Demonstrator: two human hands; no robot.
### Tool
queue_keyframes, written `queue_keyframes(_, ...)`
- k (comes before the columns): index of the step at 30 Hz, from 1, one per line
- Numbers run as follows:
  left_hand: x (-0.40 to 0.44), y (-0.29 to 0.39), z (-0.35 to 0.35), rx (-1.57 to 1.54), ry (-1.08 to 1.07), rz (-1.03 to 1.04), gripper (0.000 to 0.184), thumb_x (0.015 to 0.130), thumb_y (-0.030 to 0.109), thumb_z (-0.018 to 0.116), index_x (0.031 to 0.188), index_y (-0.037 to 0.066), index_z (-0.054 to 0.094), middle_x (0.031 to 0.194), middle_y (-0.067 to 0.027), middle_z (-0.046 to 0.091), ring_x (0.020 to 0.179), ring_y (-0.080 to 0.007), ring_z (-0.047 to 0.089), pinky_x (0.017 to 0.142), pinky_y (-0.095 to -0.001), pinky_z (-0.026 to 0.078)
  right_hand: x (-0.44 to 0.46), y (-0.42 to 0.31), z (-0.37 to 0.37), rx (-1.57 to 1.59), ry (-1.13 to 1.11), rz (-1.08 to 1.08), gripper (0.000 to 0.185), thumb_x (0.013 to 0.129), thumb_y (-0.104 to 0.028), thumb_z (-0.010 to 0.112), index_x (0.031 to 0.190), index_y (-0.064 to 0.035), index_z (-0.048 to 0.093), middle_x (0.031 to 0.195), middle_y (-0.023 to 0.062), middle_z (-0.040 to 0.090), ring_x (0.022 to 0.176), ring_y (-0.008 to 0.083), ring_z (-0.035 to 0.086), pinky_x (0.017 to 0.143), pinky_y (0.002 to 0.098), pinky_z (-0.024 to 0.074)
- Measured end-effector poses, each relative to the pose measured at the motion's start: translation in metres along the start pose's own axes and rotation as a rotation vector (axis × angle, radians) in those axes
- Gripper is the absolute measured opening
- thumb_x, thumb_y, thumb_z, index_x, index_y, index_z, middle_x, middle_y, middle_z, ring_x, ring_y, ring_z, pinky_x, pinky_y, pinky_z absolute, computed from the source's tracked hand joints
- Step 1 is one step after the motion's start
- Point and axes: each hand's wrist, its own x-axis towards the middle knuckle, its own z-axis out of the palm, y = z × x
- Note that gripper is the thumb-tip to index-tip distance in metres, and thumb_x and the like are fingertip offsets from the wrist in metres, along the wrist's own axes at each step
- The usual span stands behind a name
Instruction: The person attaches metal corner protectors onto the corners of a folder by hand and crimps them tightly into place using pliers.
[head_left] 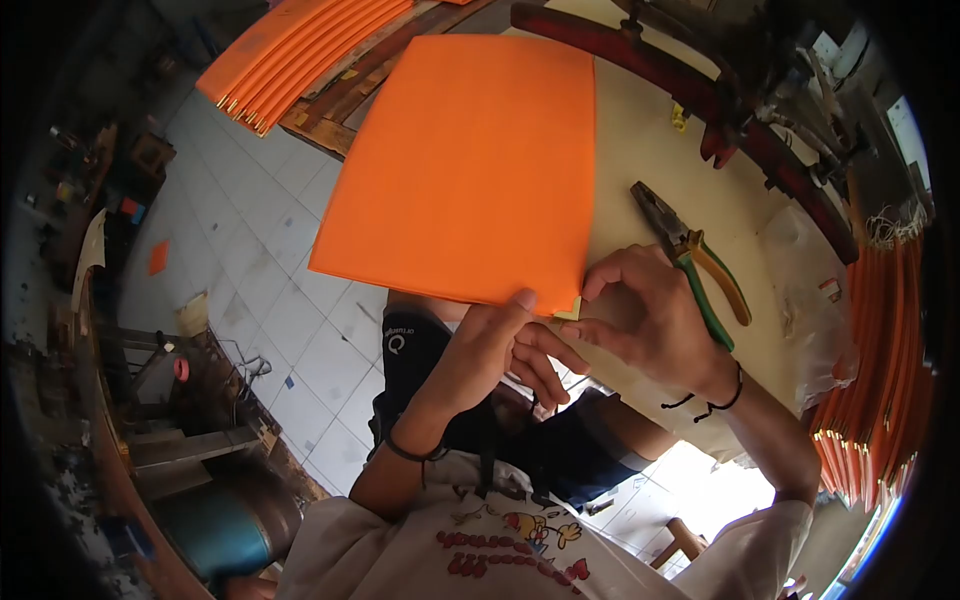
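A large orange folder-like sheet (460, 170) lies over the table edge in front of me. My left hand (490, 350) holds its near edge, thumb on top and the other fingers below, partly spread. At the near right corner is a small pale yellow-green piece (569, 309). My right hand (650, 315) has its thumb and forefinger curled around this piece, one on each side. Just beyond my right wrist lie combination pliers (690, 250) with green and yellow handles.
Stacked orange folders with shiny corners (310, 50) sit at the far left, and more orange folders (870, 380) hang at the right. A dark red metal bar (690, 90) crosses the back of the pale tabletop (640, 130). Clear plastic (810, 290) lies at the right.
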Motion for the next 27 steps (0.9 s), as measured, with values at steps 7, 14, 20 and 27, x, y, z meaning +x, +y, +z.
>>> queue_keyframes(7,0.004,-0.003,0.001,0.020,0.016,0.035,0.065,0.106,0.049,0.028,0.121,-0.012,0.045,0.091,-0.0279,0.069,0.067,-0.0322,0.072,0.055,-0.0374,0.062,0.001,0.010,0.000,0.067,-0.021,-0.041,0.029,0.073,-0.018,0.083,0.088,-0.0086,0.060,0.083,0.0024,0.062,0.079,0.0227,0.059,0.079,0.0361,0.0411)
queue_keyframes(14,0.003,-0.004,0.002,0.045,0.023,0.053,0.063,0.106,0.047,0.026,0.120,-0.012,0.047,0.091,-0.0279,0.069,0.067,-0.0310,0.072,0.055,-0.0367,0.063,0.001,0.010,0.000,0.051,-0.038,-0.039,0.030,0.073,-0.018,0.083,0.089,-0.0089,0.059,0.083,0.0019,0.060,0.079,0.0221,0.057,0.079,0.0362,0.0394)
queue_keyframes(20,0.003,-0.006,0.002,0.017,0.030,0.061,0.061,0.107,0.045,0.027,0.121,-0.011,0.045,0.092,-0.0281,0.069,0.067,-0.0301,0.072,0.054,-0.0357,0.063,0.002,0.007,-0.001,0.041,-0.050,-0.025,0.030,0.074,-0.020,0.083,0.089,-0.0089,0.058,0.084,0.0024,0.060,0.081,0.0227,0.057,0.079,0.0365,0.0395)
queue_keyframes(27,0.003,-0.007,0.003,0.033,0.048,0.056,0.061,0.107,0.047,0.027,0.122,-0.009,0.045,0.092,-0.0269,0.069,0.069,-0.0302,0.072,0.057,-0.0343,0.062,0.002,0.005,-0.002,0.035,-0.051,-0.022,0.031,0.074,-0.019,0.082,0.090,-0.0087,0.058,0.084,0.0027,0.060,0.083,0.0236,0.059,0.082,0.0369,0.0399)
